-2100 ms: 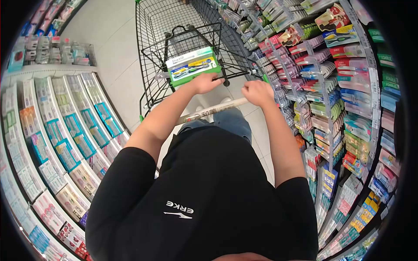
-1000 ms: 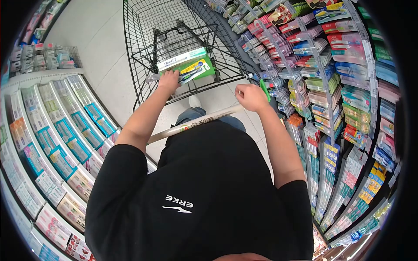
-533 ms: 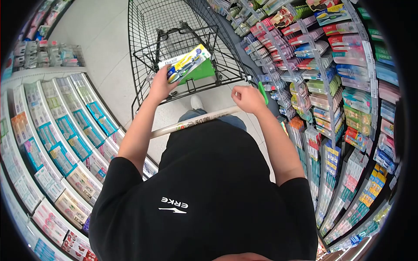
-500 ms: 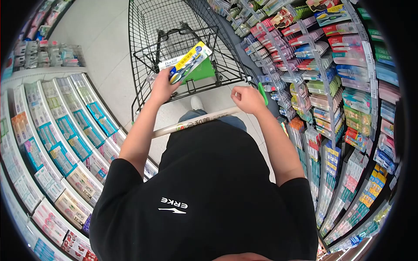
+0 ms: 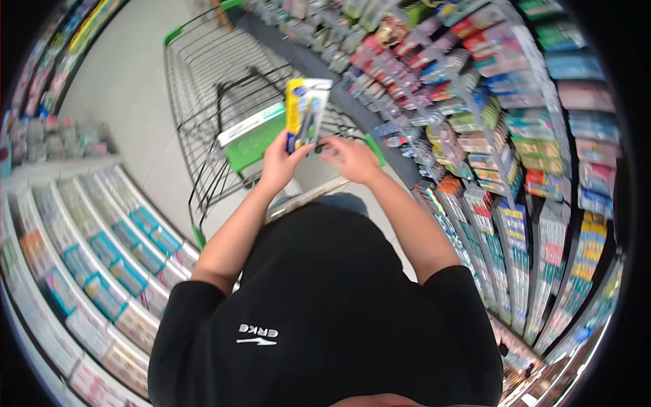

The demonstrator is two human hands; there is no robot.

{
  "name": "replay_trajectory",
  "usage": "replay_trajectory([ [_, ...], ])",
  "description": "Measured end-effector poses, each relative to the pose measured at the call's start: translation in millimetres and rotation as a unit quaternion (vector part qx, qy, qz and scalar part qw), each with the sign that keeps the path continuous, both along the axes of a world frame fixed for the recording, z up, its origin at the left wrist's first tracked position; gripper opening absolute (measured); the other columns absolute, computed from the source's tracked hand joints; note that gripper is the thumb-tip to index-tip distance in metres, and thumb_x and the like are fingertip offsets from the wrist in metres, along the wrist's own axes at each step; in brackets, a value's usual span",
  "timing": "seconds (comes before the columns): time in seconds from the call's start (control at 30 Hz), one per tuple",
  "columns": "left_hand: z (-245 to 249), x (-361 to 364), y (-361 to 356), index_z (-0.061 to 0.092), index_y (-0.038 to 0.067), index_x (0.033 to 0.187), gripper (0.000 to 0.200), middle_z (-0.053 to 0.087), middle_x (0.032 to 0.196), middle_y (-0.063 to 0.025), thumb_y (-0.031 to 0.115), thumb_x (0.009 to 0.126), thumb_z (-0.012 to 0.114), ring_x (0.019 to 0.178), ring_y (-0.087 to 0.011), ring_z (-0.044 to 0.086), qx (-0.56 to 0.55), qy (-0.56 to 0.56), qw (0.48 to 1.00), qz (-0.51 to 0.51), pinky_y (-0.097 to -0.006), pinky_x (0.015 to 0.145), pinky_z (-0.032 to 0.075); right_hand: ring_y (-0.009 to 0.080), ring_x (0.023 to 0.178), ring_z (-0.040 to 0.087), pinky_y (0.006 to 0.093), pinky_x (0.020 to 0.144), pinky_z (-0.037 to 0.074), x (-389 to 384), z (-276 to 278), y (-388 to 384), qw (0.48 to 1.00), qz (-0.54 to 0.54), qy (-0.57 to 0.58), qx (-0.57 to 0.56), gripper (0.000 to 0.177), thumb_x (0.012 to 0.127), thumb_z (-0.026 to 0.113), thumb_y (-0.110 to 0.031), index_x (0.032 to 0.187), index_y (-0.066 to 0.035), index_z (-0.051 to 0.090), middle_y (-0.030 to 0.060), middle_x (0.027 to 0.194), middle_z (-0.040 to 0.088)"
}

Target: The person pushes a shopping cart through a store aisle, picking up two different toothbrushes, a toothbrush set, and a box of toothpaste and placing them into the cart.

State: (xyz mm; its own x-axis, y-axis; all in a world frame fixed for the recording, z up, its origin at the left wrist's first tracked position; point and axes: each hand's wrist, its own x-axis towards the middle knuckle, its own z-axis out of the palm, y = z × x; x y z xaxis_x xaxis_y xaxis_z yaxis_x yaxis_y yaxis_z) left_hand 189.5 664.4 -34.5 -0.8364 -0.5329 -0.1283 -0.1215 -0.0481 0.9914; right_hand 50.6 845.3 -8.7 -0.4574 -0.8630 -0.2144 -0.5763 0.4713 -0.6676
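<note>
My left hand point(image 5: 279, 163) is closed on the lower end of a toothbrush pack point(image 5: 308, 112), a yellow and clear blister card held upright over the shopping cart. My right hand point(image 5: 354, 160) is just right of the pack's lower corner, fingers apart and reaching toward it. Motion blur hides whether they touch the card. A small dark spot shows by its fingertips, too blurred to name. Below both hands runs the pale cart handle point(image 5: 315, 195), partly hidden by my shirt.
The black wire cart point(image 5: 178, 102) with a green panel point(image 5: 256, 146) stands ahead, angled left. Hanging toothbrush packs fill the right-hand rack point(image 5: 502, 88). Along the left runs a low shelf point(image 5: 102, 237) with boxed goods. Pale floor point(image 5: 135, 88) shows beyond the cart.
My left hand has brought the pack right and turned it more upright. My right hand has moved left from beside the cart handle and uncurled. The cart now appears turned leftward.
</note>
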Motion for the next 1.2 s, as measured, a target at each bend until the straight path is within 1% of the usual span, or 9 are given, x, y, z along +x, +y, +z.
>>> replay_trajectory([
  [0.2, 15.2, -15.9, 15.8, 0.063, 0.003, 0.105, 0.021, 0.067, 0.093, 0.0023, 0.008, 0.093, 0.080, 0.079, -0.0030, 0.057, 0.130, 0.024, 0.991, -0.018, -0.0225, 0.068, 0.047, 0.0275, 0.106, 0.072, 0.0425, 0.088, 0.056, -8.4, 11.3, -1.5, 0.999, -0.018, -0.025, -0.029, 0.039, 0.099, 0.068, -0.039, 0.129, -0.015, 0.063, 0.0095, 0.117, 0.074],
  [0.27, 7.4, -18.7, 10.9, 0.065, 0.003, 0.106, 0.022, 0.068, 0.094, 0.0023, 0.008, 0.092, 0.081, 0.080, -0.0024, 0.058, 0.065, -0.012, 0.997, -0.045, -0.0220, 0.069, 0.047, 0.0182, 0.102, 0.071, 0.0353, 0.089, 0.054, -8.0, -7.4, -1.2, 0.960, -0.081, -0.236, -0.129, 0.025, 0.102, 0.067, -0.020, 0.125, -0.010, 0.063, 0.0075, 0.111, 0.074],
  [0.37, 17.4, -24.1, 9.7, 0.067, 0.003, 0.109, 0.023, 0.069, 0.094, 0.0028, 0.007, 0.091, 0.082, 0.079, -0.0028, 0.058, 0.100, -0.015, 0.992, -0.069, -0.0220, 0.071, 0.048, 0.0113, 0.102, 0.067, 0.0289, 0.089, 0.052, 6.7, -12.1, -3.2, 0.889, -0.142, -0.361, -0.245, 0.020, 0.105, 0.061, -0.005, 0.125, -0.005, 0.060, 0.0042, 0.107, 0.072],
  [0.53, 31.0, -32.4, 20.4, 0.066, 0.003, 0.114, 0.026, 0.068, 0.097, 0.0008, 0.006, 0.092, 0.079, 0.079, -0.0063, 0.058, 0.147, 0.004, 0.984, -0.104, -0.0236, 0.073, 0.049, 0.0093, 0.113, 0.062, 0.0269, 0.097, 0.048, 23.5, 14.7, 10.6, 0.840, -0.179, -0.396, -0.325, 0.027, 0.107, 0.058, -0.005, 0.134, -0.003, 0.053, 0.0039, 0.119, 0.069],
  [0.67, 3.3, -34.3, 31.0, 0.053, 0.002, 0.126, 0.041, 0.064, 0.109, -0.0088, 0.018, 0.095, 0.074, 0.103, -0.0219, 0.062, -0.049, 0.037, 0.980, -0.191, -0.0391, 0.088, 0.051, 0.0074, 0.105, 0.063, 0.0260, 0.091, 0.049, 19.1, 37.0, 40.5, 0.791, -0.289, -0.403, -0.358, 0.028, 0.109, 0.058, -0.014, 0.136, -0.008, 0.054, 0.0015, 0.117, 0.069],
  [0.73, 37.0, -21.2, 42.7, 0.054, 0.003, 0.127, 0.045, 0.067, 0.112, -0.0157, 0.031, 0.098, 0.072, 0.104, -0.0305, 0.066, -0.251, -0.005, 0.925, -0.285, -0.0441, 0.088, 0.053, 0.0079, 0.106, 0.063, 0.0264, 0.090, 0.050, 11.5, 60.0, 66.6, 0.777, -0.330, -0.386, -0.370, 0.029, 0.109, 0.057, -0.016, 0.138, -0.009, 0.053, 0.0016, 0.118, 0.069],
  [0.93, 20.5, -15.4, 50.4, 0.059, 0.011, 0.123, 0.049, 0.074, 0.094, -0.0212, 0.056, 0.105, 0.051, 0.091, -0.0433, 0.072, -0.352, -0.227, 0.796, -0.436, -0.0571, 0.080, 0.055, 0.0122, 0.116, 0.062, 0.0292, 0.097, 0.047, 14.4, 127.8, 146.6, 0.752, -0.367, -0.325, -0.441, 0.034, 0.108, 0.055, -0.014, 0.142, -0.011, 0.048, 0.0040, 0.125, 0.068],
  [1.07, 27.7, -14.4, 52.6, 0.060, 0.013, 0.119, 0.049, 0.074, 0.085, -0.0201, 0.058, 0.106, 0.045, 0.086, -0.0445, 0.072, -0.377, -0.211, 0.807, -0.403, -0.0586, 0.078, 0.056, 0.0194, 0.127, 0.058, 0.0406, 0.109, 0.045, 28.4, 166.2, 164.9, 0.632, -0.361, -0.366, -0.580, 0.038, 0.107, 0.053, -0.014, 0.144, -0.011, 0.046, 0.0044, 0.138, 0.060],
  [1.2, 32.4, -24.5, 49.9, 0.061, 0.011, 0.120, 0.053, 0.074, 0.090, -0.0220, 0.059, 0.107, 0.043, 0.089, -0.0454, 0.072, -0.383, -0.241, 0.803, -0.389, -0.0588, 0.078, 0.055, 0.0156, 0.126, 0.059, 0.0362, 0.106, 0.047, 32.2, 153.6, 171.4, 0.681, -0.451, -0.260, -0.515, 0.038, 0.110, 0.051, -0.013, 0.146, -0.007, 0.044, 0.0066, 0.138, 0.060],
])
